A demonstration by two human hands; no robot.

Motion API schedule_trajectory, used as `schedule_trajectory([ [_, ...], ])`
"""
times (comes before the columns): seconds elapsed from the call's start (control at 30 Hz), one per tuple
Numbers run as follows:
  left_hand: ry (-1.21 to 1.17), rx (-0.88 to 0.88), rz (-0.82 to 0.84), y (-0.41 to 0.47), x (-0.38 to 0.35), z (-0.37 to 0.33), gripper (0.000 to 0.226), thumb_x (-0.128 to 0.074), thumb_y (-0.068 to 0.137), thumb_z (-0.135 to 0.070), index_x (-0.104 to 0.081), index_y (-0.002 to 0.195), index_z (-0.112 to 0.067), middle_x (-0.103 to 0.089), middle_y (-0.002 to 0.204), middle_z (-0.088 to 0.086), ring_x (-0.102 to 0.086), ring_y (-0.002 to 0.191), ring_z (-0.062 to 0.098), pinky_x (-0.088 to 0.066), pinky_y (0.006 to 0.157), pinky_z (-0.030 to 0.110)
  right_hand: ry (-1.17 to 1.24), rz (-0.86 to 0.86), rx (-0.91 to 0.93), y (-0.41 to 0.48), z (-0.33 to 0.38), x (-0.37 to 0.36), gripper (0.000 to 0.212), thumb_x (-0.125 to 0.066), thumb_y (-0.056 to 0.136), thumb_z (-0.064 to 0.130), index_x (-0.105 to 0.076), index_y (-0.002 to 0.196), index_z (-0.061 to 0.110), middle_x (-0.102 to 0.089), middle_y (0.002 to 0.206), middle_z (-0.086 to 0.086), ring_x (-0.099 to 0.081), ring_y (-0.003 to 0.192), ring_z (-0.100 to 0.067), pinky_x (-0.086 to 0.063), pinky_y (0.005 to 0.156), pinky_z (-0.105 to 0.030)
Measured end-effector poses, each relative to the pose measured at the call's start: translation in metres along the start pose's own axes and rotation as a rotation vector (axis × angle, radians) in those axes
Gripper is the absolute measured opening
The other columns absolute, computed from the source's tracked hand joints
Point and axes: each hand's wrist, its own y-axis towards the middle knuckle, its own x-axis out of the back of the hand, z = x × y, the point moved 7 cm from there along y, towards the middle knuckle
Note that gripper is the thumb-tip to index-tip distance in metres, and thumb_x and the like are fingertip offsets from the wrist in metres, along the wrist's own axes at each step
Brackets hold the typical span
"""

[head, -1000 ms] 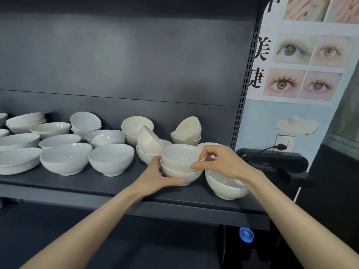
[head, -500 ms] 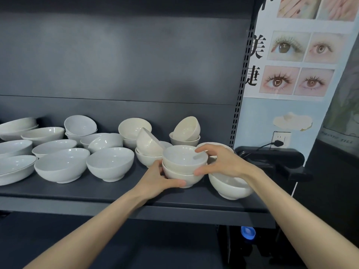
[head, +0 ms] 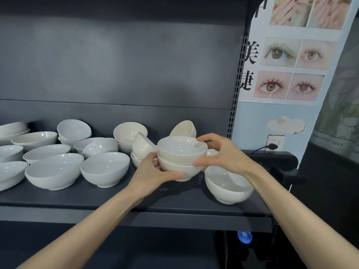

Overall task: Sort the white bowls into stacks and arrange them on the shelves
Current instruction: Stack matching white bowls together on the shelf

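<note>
Forearms reach forward, left hand (head: 153, 171) and right hand (head: 225, 152) curled round the bowl stack (head: 180, 151) between them.

wall, right: poster (head: 291, 55) with 4 eye pictures and black letters | lower on it: 1 pale cloud shape (head: 285, 125) | under that: white socket (head: 278, 140) with black plug (head: 273, 146) in it | low down: 1 blue cap (head: 244, 236)

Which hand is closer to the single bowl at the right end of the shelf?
Right. The right hand is just above the single bowl; the left hand grips the stack further left.
</note>
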Motion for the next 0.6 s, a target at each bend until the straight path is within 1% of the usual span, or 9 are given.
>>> schedule_trajectory([
  [0.07,-0.007,-0.042,-0.007,0.001,-0.007,-0.016,0.075,-0.092,0.057,-0.017,-0.05,0.119,-0.018,-0.067,0.111,-0.007,-0.067,0.099,0.008,-0.055,0.075,0.018,0.036,-0.02,0.024,-0.006,0.007,0.014,0.072,-0.088,0.05,0.044,-0.059,0.115,0.03,-0.071,0.107,0.01,-0.065,0.103,-0.009,-0.053,0.091,-0.037],
  [0.13,-0.009,-0.082,-0.005,0.004,-0.02,-0.031,0.064,-0.09,0.06,-0.014,-0.05,0.11,-0.023,-0.066,0.105,-0.012,-0.066,0.094,0.003,-0.053,0.069,0.013,0.053,-0.056,0.037,-0.014,0.013,0.032,0.067,-0.09,0.056,0.032,-0.059,0.115,0.024,-0.072,0.103,0.008,-0.067,0.098,-0.013,-0.055,0.085,-0.03],
  [0.17,-0.015,-0.095,0.002,0.006,-0.027,-0.036,0.062,-0.09,0.06,-0.014,-0.05,0.106,-0.026,-0.066,0.103,-0.013,-0.066,0.092,0.001,-0.053,0.068,0.012,0.062,-0.077,0.036,-0.019,0.014,0.041,0.064,-0.089,0.06,0.024,-0.058,0.116,0.021,-0.073,0.101,0.007,-0.068,0.093,-0.013,-0.055,0.079,-0.025],
  [0.23,-0.026,-0.103,0.03,0.008,-0.045,-0.042,0.065,-0.093,0.055,-0.018,-0.05,0.104,-0.026,-0.067,0.103,-0.011,-0.067,0.093,0.003,-0.054,0.074,0.017,0.074,-0.118,0.026,-0.031,0.014,0.059,0.06,-0.085,0.064,0.012,-0.058,0.117,0.018,-0.072,0.098,0.007,-0.068,0.085,-0.008,-0.053,0.07,-0.018],
  [0.3,-0.04,-0.101,0.064,0.009,-0.064,-0.044,0.067,-0.094,0.053,-0.022,-0.051,0.104,-0.027,-0.068,0.106,-0.009,-0.067,0.096,0.006,-0.053,0.079,0.021,0.065,-0.152,0.005,-0.045,0.008,0.073,0.06,-0.085,0.065,0.011,-0.058,0.119,0.018,-0.071,0.101,0.002,-0.068,0.086,-0.011,-0.054,0.07,-0.017],
  [0.37,-0.037,-0.108,0.097,0.006,-0.081,-0.045,0.059,-0.092,0.057,-0.021,-0.05,0.098,-0.032,-0.068,0.104,-0.011,-0.066,0.096,0.004,-0.053,0.076,0.019,0.063,-0.177,-0.023,-0.057,0.0,0.083,0.06,-0.085,0.065,0.013,-0.058,0.119,0.019,-0.071,0.103,-0.002,-0.069,0.088,-0.013,-0.055,0.072,-0.018],
  [0.43,-0.039,-0.115,0.129,0.002,-0.094,-0.044,0.054,-0.09,0.06,-0.017,-0.053,0.097,-0.031,-0.07,0.103,-0.012,-0.067,0.093,0.0,-0.053,0.073,0.015,0.074,-0.187,-0.044,-0.066,-0.009,0.088,0.06,-0.085,0.065,0.014,-0.059,0.119,0.019,-0.07,0.104,-0.003,-0.07,0.088,-0.012,-0.055,0.072,-0.019],
  [0.5,-0.042,-0.108,0.153,-0.001,-0.102,-0.039,0.057,-0.09,0.061,-0.016,-0.054,0.103,-0.029,-0.069,0.106,-0.011,-0.066,0.094,-0.001,-0.053,0.071,0.012,0.073,-0.182,-0.062,-0.073,-0.016,0.089,0.059,-0.085,0.065,0.015,-0.058,0.118,0.021,-0.071,0.104,-0.002,-0.07,0.088,-0.013,-0.056,0.074,-0.02],
  [0.6,-0.037,-0.088,0.154,-0.006,-0.107,-0.032,0.069,-0.09,0.06,-0.022,-0.052,0.117,-0.025,-0.066,0.112,-0.014,-0.062,0.101,-0.002,-0.051,0.072,0.013,0.092,-0.186,-0.087,-0.079,-0.028,0.087,0.06,-0.086,0.065,0.014,-0.059,0.118,0.02,-0.072,0.103,-0.005,-0.07,0.091,-0.017,-0.057,0.079,-0.022],
])
